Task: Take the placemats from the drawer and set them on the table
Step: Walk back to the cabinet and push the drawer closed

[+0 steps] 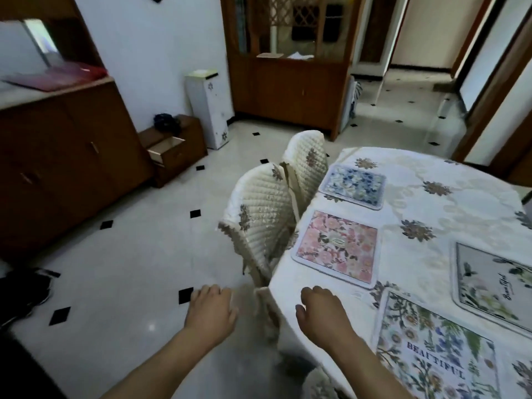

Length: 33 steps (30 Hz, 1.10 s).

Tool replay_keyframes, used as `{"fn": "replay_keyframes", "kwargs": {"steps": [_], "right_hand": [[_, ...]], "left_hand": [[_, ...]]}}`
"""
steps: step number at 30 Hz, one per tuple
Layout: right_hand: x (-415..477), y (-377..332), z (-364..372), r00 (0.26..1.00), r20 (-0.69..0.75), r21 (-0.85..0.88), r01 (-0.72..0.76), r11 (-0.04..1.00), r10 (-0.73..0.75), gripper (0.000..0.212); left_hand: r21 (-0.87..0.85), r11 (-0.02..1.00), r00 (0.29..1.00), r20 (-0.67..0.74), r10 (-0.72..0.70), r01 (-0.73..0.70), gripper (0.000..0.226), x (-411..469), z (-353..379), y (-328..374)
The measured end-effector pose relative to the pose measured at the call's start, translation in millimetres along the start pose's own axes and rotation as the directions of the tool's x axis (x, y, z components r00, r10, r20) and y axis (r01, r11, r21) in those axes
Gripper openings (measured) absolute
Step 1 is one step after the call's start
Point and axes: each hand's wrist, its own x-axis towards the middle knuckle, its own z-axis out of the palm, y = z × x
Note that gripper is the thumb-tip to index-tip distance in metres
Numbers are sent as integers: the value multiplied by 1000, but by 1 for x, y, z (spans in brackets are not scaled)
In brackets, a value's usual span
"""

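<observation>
Several floral placemats lie flat on the table [449, 182] with its cream flowered cloth: a blue one [354, 186] at the far left edge, a pink one [338, 247] nearer, a white one [495, 286] at the right, and one reading "BEAUTIFUL" [431, 355] closest to me. My left hand [211, 308] hangs over the floor left of the table corner, fingers loosely curled, holding nothing. My right hand [324, 313] hovers over the table's near corner, also loosely curled and empty. Across the room the small wooden cabinet's drawer [167, 148] stands pulled out.
Two chairs [259, 214] with quilted cream covers are tucked at the table's left side. A long wooden sideboard [66, 156] lines the left wall. A white bin [208, 108] and a tall wooden cabinet [288, 76] stand at the back. White tiled floor [129, 254] lies between.
</observation>
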Motion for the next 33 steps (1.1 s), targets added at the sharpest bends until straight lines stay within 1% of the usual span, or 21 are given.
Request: {"fn": "replay_keyframes", "kwargs": {"steps": [3, 5, 10, 13, 17, 26, 28, 33], "right_hand": [[40, -60, 6, 998, -17, 11, 56, 998, -56, 26], [62, -89, 9, 997, -30, 29, 77, 997, -76, 27], [117, -143, 17, 993, 3, 84, 115, 990, -116, 27], [149, -161, 20, 988, 21, 45, 152, 987, -153, 25], [204, -176, 24, 981, 34, 21, 189, 982, -189, 26], [356, -226, 18, 939, 36, 54, 340, 939, -342, 23], [386, -238, 18, 926, 34, 48, 375, 926, -377, 24], [450, -270, 27, 910, 51, 47, 409, 911, -411, 25]], "left_hand": [[-3, 997, 997, 30, -74, 74, 40, 5, -4, -69], [-10, 993, 993, 36, -116, 117, 41, 7, -8, -102], [-38, 982, 982, 33, -186, 187, 38, 25, -17, -162], [-59, 969, 971, 37, -238, 240, 37, 48, -19, -186], [-83, 959, 963, 37, -269, 271, 37, 94, -25, -212], [-138, 921, 930, -11, -368, 363, 36, 202, -57, -279], [-138, 910, 918, -1, -396, 392, 37, 219, -60, -297], [-146, 885, 896, 13, -445, 442, 38, 262, -65, -343]]}}
